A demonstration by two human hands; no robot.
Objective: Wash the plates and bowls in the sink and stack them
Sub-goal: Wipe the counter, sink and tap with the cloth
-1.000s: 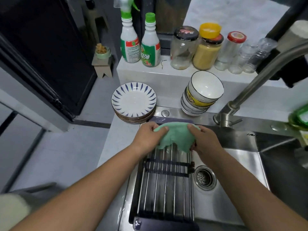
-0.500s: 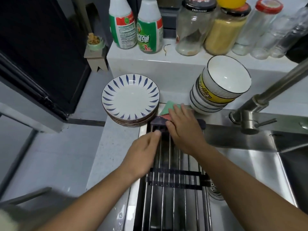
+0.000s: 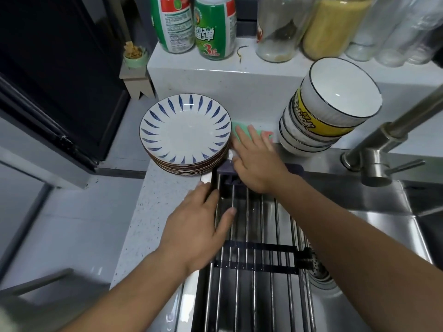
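bowls [image 3: 335, 109] nested, tilted | plates [image 3: 184, 130] stacked | jar [image 3: 333, 27]: yellow grains | sink [image 3: 383, 226]: rack [image 3: 261, 249]

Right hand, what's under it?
Under the right hand lies a green cloth, between the plate stack and the bowl stack. The palm covers the drying rack's far end. The rest of the cloth is hidden.

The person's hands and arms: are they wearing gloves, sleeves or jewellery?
No. The left hand and right hand are bare: no gloves, rings or watch visible. The left forearm and right forearm are uncovered to the frame's edge; no sleeve shows.
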